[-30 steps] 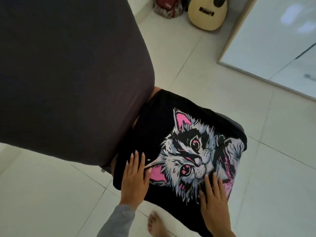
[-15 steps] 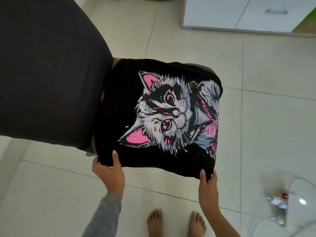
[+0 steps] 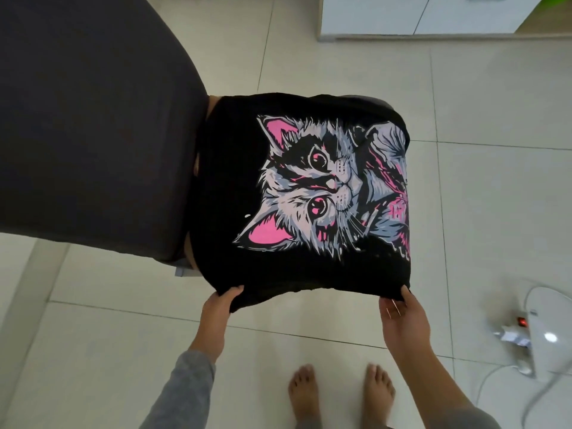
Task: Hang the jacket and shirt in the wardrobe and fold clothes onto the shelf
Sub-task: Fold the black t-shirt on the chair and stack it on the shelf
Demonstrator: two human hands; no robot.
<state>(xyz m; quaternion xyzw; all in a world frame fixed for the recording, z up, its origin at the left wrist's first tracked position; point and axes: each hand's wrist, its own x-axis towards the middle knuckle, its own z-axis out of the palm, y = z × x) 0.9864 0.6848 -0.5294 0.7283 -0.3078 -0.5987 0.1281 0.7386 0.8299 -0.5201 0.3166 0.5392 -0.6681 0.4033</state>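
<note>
Chair seat (image 3: 383, 102) under folded black cat-print shirt (image 3: 309, 187); pale tiled floor (image 3: 495, 181) beneath

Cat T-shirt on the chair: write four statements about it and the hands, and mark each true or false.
1. Both hands grip the near edge of the cat T-shirt. True: left hand, right hand.
2. The print is a dog. False: a cat's face with pink ears.
3. The T-shirt hangs on a hanger. False: it lies folded on the chair seat.
4. The person is barefoot. True.
</note>
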